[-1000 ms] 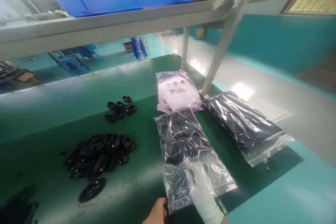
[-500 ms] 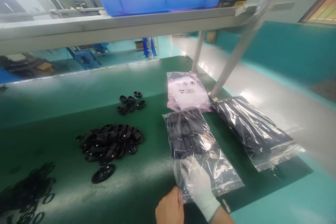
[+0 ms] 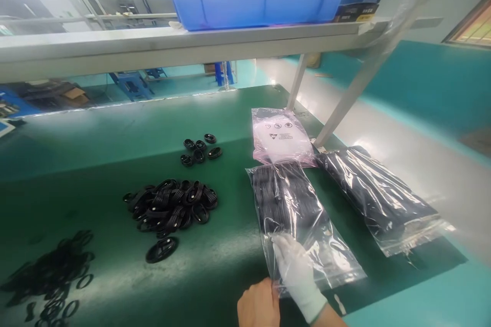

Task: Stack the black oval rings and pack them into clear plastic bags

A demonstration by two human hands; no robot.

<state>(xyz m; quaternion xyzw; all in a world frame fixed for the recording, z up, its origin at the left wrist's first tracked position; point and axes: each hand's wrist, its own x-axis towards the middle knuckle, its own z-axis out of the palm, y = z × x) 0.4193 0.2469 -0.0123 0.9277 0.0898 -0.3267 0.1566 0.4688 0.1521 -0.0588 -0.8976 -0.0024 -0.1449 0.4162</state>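
Note:
A clear plastic bag (image 3: pixel 337 260) lies on the green table, packed in its far half with rows of coiled black cables (image 3: pixel 284 194). At its near, open end, my bare left hand (image 3: pixel 259 304) is closed on the left corner of the bag's edge. My right hand (image 3: pixel 294 265), in a white glove, reaches inside the bag under the clear film. Its fingers are stretched toward the nearest row of coils, and I see nothing held in them. Left of the bag lies a heap of black coiled cables (image 3: pixel 169 207), with one larger coil (image 3: pixel 161 250) in front.
A second filled clear bag (image 3: pixel 383 196) lies to the right. Behind sits a pinkish bag with printed symbols (image 3: pixel 284 138). Several small coils (image 3: pixel 198 155) lie farther back; dark rings (image 3: pixel 57 271) are at the left. A shelf (image 3: pixel 215 48) with a blue bin (image 3: pixel 264 2) crosses above.
The whole scene has shifted slightly right and down as my head turned. My left hand stays on the bag's edge and my right hand stays inside the bag, with little movement.

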